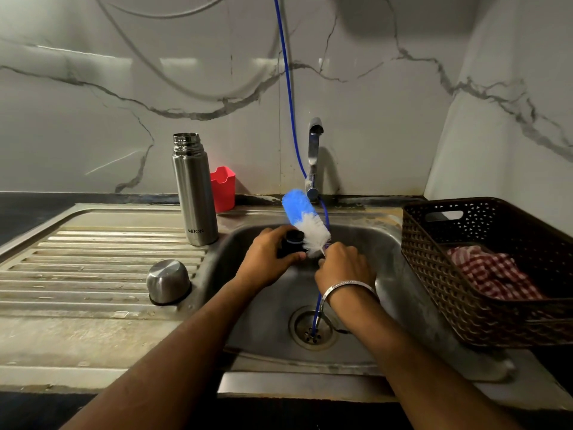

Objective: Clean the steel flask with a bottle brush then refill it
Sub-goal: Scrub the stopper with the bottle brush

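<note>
Head view: steel flask (194, 193) stands upright and uncapped at centre-left of frame, on the drainboard just beside the sink (356, 240), up-left of both hands, long axis vertical. Left hand (269, 261) is nearer; its fingers curl round a small dark inner cap (293, 242). Right hand (342, 268) pinches the bottle brush (305, 220) at its wire stem, bristles pointing up-left and touching the cap. Judgement: cap scrub in hand. Count: one flask, one brush, one dark cap, one steel cup lid (168, 281) lower left, one tap (313, 150).

steel drainboard (93, 268) carries the upright flask (194, 193), its cap (168, 282) and a red cup (223, 188)
</note>
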